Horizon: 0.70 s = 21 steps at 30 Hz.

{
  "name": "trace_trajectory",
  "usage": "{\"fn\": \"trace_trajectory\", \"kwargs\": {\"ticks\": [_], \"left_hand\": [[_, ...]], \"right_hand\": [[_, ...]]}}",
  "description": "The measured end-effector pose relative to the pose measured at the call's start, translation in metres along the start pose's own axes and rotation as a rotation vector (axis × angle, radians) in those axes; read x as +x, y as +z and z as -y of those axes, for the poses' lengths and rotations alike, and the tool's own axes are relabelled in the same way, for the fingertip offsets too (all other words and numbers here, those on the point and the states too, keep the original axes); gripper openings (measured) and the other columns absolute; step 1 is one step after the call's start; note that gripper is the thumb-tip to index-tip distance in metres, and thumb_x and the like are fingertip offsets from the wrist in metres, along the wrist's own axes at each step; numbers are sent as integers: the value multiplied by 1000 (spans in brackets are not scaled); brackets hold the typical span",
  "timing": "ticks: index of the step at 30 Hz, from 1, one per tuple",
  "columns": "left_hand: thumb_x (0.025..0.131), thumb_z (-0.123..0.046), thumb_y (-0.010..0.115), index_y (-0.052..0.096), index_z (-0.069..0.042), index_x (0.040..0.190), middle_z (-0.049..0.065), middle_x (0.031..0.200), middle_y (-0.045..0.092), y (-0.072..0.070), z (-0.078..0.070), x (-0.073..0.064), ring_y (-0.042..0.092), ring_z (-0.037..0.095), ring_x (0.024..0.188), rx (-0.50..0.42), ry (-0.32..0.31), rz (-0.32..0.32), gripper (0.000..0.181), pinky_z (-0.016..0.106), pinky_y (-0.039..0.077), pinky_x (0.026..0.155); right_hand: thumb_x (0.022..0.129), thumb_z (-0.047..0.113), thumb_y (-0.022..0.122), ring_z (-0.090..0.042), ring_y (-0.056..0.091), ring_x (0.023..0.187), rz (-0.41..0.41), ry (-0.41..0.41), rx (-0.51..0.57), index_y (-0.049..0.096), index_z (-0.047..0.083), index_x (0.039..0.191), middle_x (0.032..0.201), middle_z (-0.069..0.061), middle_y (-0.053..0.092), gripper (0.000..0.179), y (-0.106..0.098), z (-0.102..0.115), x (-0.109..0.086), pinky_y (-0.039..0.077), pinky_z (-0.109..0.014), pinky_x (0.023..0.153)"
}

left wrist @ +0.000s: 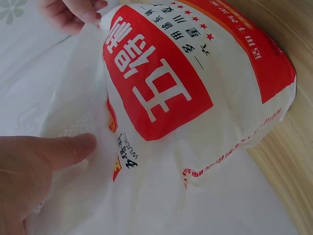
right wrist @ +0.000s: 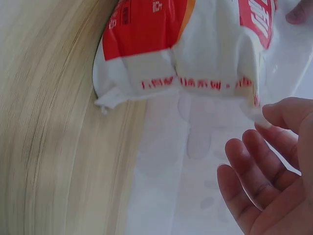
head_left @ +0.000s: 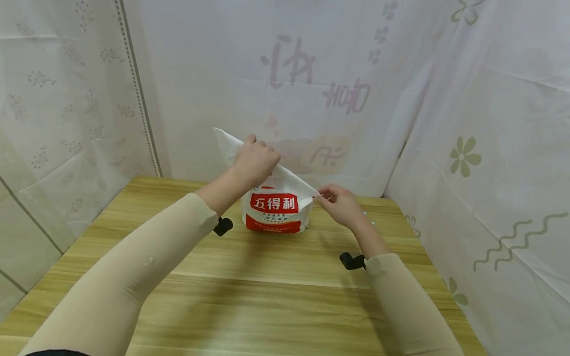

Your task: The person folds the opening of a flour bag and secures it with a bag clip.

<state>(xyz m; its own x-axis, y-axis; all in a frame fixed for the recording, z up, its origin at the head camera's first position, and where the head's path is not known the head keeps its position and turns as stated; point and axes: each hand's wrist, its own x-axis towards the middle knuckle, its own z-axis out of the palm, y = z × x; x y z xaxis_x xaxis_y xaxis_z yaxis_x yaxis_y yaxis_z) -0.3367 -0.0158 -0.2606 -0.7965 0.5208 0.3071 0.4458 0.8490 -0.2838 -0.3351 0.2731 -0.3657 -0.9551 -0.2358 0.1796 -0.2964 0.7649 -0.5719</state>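
Note:
A white and red flour bag (head_left: 273, 210) with large white characters stands on the wooden table. My left hand (head_left: 256, 160) grips its loose white top, and the thumb (left wrist: 73, 149) lies along the film in the left wrist view. One corner of that top (head_left: 222, 138) sticks up to the left of the hand, and the upper edge slopes down to the right. At the lower right end of this edge my right hand (head_left: 340, 205) pinches the corner between thumb and forefinger. Its other fingers (right wrist: 239, 161) are loosely bent, away from the bag.
The wooden table (head_left: 249, 296) reaches back to a pale printed cloth (head_left: 213, 89), and similar cloths hang at both sides. Black wrist mounts stick out below the left wrist (head_left: 223, 226) and right wrist (head_left: 352, 261). A small light-blue item (head_left: 366, 213) shows behind the right wrist.

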Motion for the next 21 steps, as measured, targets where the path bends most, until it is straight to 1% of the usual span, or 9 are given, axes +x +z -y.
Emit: {"fn": "trace_trajectory", "kwargs": {"ticks": [4, 10, 13, 17, 21], "left_hand": [[100, -21, 81, 80, -15, 116, 8, 119, 83, 1, 1, 0, 76, 33, 114, 2, 12, -19, 18, 54, 50, 113], [100, -23, 81, 80, -16, 119, 8, 119, 83, 1, 2, 1, 76, 33, 114, 13, 9, -11, 20, 55, 50, 114], [100, -23, 81, 80, -17, 120, 8, 120, 83, 0, 2, 0, 76, 33, 114, 11, 6, -13, 21, 55, 50, 115], [99, -24, 82, 80, -17, 121, 8, 120, 83, 1, 2, -1, 77, 33, 115, 4, 4, -22, 23, 55, 50, 115], [99, -23, 82, 80, -17, 120, 8, 120, 83, 1, 2, -1, 77, 32, 114, 4, 3, -25, 22, 54, 51, 113]], "right_hand": [[112, 37, 62, -30, 72, 103, -17, 7, -13, 72, 13, 132, 125, -14, 74, 33, -10, -12, -5, 57, -40, 81], [113, 37, 59, -31, 70, 106, -14, 40, -2, 71, 10, 134, 127, -15, 73, 36, -29, -34, -11, 57, -40, 82], [114, 35, 58, -35, 70, 109, -14, 58, -30, 70, 7, 134, 129, -18, 72, 37, -38, -47, -15, 58, -46, 86], [114, 36, 55, -39, 69, 115, 11, 113, -56, 68, 3, 137, 133, -23, 71, 42, -48, -67, -23, 59, -51, 89], [115, 41, 53, -39, 70, 113, 38, 161, -117, 67, 3, 136, 131, -24, 72, 46, -58, -86, -28, 60, -50, 88]]}}
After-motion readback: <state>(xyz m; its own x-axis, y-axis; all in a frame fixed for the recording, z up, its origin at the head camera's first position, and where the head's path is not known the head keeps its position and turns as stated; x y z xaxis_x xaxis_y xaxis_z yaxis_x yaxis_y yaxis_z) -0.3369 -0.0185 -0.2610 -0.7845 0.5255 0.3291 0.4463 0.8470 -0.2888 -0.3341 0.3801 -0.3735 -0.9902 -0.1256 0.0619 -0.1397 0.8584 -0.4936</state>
